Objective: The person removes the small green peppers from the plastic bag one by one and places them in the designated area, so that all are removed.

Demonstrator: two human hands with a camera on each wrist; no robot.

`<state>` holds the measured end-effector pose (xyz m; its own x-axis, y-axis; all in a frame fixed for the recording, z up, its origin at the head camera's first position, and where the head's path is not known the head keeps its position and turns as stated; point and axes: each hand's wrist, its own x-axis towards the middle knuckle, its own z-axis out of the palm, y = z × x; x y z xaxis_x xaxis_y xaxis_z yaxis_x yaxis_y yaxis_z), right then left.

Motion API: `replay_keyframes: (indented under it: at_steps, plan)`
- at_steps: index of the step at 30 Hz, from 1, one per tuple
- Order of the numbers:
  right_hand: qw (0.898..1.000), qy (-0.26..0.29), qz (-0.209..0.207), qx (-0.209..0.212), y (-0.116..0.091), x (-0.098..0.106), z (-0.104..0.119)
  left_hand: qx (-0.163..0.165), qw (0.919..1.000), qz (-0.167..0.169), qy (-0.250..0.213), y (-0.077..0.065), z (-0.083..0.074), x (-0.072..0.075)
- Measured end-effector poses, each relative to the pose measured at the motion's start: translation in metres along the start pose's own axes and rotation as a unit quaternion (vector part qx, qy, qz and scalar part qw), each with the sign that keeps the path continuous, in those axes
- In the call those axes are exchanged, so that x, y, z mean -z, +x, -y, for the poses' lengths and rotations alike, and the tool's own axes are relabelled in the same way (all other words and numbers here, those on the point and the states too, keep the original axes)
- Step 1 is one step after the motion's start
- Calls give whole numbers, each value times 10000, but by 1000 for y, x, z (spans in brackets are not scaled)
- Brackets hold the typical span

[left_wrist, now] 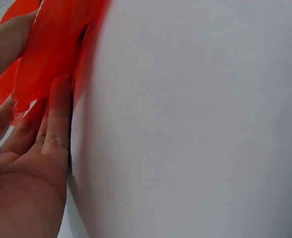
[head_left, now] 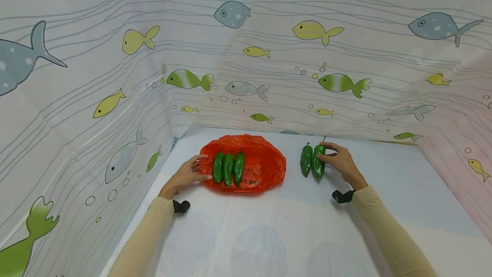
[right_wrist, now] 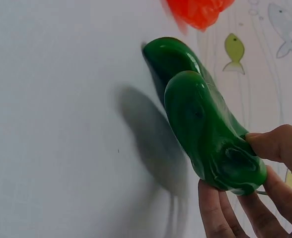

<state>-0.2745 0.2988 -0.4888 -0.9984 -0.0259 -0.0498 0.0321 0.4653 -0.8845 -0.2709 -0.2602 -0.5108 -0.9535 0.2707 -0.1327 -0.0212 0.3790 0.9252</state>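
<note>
My right hand [head_left: 340,161] pinches a long green pepper [head_left: 318,163] between thumb and fingers near its stem end. In the right wrist view this held pepper [right_wrist: 200,129] overlaps another green pepper [right_wrist: 171,57], and a shadow falls on the white surface beside them. Just left of it in the head view lies that second pepper [head_left: 306,160]. My left hand [head_left: 186,176] is at the left edge of a red plastic bag [head_left: 269,166], thumb and fingers spread. Its extended fingers [left_wrist: 59,114] touch the crinkled film [left_wrist: 56,49]. Three green peppers [head_left: 228,168] lie side by side on the bag.
The white table [head_left: 265,225] carries faint round prints. Around its back and sides hangs a white sheet [head_left: 284,89] printed with fish and wavy lines. A black wrist mount [head_left: 181,206] sits at the left wrist, another mount [head_left: 342,196] at the right.
</note>
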Motion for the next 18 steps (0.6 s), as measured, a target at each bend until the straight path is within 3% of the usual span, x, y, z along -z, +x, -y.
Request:
replay_keyframes:
  at_steps: [18]
  plan:
    - [9998, -49, 11, -195, 10, -1, -18, -31, 10000, -29, 0, 1, 3, 0]
